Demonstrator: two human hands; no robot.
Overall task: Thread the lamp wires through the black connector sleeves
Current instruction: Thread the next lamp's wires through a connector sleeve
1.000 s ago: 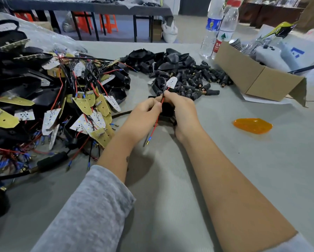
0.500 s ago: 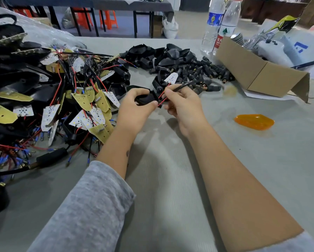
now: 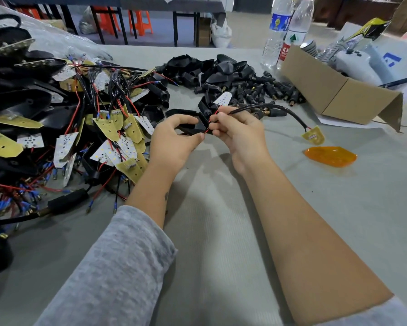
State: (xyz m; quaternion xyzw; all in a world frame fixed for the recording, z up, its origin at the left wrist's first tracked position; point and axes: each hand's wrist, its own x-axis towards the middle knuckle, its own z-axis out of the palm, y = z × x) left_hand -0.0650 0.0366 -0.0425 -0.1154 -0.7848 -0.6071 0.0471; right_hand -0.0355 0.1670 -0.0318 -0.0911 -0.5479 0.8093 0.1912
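At the centre of the frame, your left hand [image 3: 174, 140] grips a black lamp shell [image 3: 188, 123] just above the grey tabletop [image 3: 221, 231], while your right hand [image 3: 235, 130] pinches the red wire [image 3: 209, 124] and the black cable [image 3: 268, 108] right against the shell's edge. The cable arcs off to the right of the frame and ends in a small yellow circuit board [image 3: 313, 136], which hangs just above an orange lens [image 3: 330, 156] lying on the tabletop.

The step in hand looks like feeding the wire ends through the shell's opening; a loose black sleeve does not appear to be on this cable yet. Your next move likely calls for a steady shell and straight wire tips, pushed through together, before you reach for a sleeve from the heap of black sleeves [image 3: 263, 90] at upper centre.

The opening itself is hidden behind your fingers, so how far the wires have gone in cannot be told. The wire tips are out of sight too. The tangle of boards and wires [image 3: 80, 128] at left is cut off by the frame edge, and the cardboard box [image 3: 343, 95] at upper right hides part of its contents.
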